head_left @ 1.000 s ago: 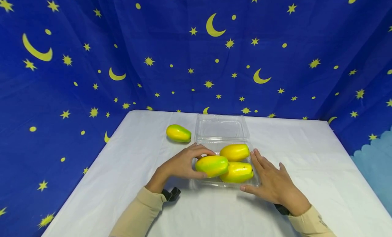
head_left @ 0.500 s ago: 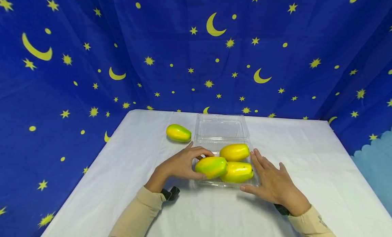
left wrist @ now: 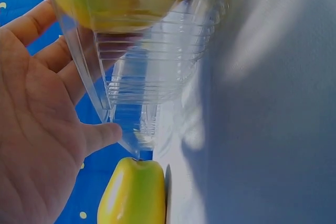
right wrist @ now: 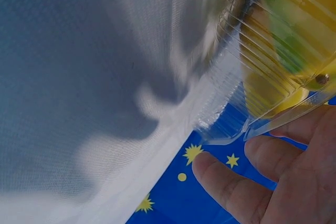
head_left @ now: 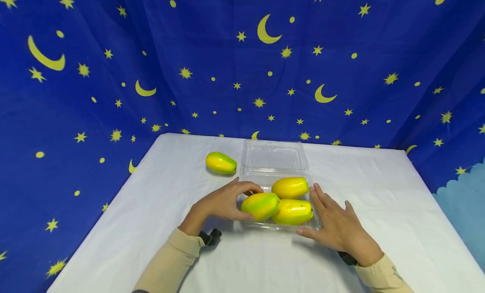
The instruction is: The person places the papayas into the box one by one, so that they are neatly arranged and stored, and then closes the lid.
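Observation:
My left hand holds a yellow-green papaya at the left end of a clear plastic clamshell container, thumb on its near side and fingers on its far side. Two more papayas lie right of it inside, the back one and the front one. My right hand lies along the container's right side with extended fingers, holding nothing. In the left wrist view the left palm is beside the container's ribbed wall. In the right wrist view, right-hand fingers are right at the rim.
Another papaya lies on the white tablecloth, behind and left of the container. The container's lid is folded back, away from me. A blue curtain with moons and stars hangs behind the table.
The papaya in my left hand has shifted slightly left, its right end overlapping the front papaya less. My right hand stays at the container's side.

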### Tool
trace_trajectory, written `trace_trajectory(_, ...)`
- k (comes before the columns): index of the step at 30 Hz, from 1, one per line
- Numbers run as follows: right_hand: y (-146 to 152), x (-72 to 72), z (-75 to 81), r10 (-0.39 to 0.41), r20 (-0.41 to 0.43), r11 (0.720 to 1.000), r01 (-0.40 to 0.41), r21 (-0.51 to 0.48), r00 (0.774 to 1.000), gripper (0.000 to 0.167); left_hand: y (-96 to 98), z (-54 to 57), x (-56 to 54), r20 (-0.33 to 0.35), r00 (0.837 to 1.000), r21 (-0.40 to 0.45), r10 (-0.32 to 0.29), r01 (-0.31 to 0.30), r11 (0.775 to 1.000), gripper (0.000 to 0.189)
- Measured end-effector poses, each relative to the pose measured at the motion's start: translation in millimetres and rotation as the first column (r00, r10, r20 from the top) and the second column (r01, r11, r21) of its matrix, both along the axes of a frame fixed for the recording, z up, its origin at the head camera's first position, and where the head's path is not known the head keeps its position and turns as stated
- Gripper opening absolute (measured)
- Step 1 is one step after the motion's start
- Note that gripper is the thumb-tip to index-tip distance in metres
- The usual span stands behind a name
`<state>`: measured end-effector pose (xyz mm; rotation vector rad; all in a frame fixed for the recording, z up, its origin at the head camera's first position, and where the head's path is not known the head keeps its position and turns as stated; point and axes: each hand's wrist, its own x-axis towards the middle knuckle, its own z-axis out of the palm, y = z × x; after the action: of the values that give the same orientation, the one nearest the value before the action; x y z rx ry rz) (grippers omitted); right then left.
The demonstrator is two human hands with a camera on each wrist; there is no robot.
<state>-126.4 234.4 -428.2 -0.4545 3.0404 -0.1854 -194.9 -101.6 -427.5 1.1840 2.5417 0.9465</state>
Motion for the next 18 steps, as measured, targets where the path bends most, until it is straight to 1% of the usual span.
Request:
trace_trajectory(4, -0.4, -0.2, 0.7, -0.001, 0.005, 1.000, 0.001, 0.002, 1.000, 0.123, 0.5, 0.9, 0.3, 0.020, 1.000, -0.014, 0.009, -0.009, 1.000, 0.062)
trace_trajectory(10, -0.2, -0.7, 1.0, -0.002, 0.001, 1.000, 0.002, 0.000, 1.000, 0.123, 1.2, 1.1, 0.4, 0.022, 1.000, -0.032, 0.014, -0.013, 0.999, 0.061)
trace_trajectory(18, 0.4, 0.1, 1.4, -0.004, 0.008, 1.000, 0.004, -0.002, 1.000, 0.123, 1.0, -0.2, 0.3, 0.018, 1.000, -0.005, 0.000, 0.001, 1.000, 0.066)
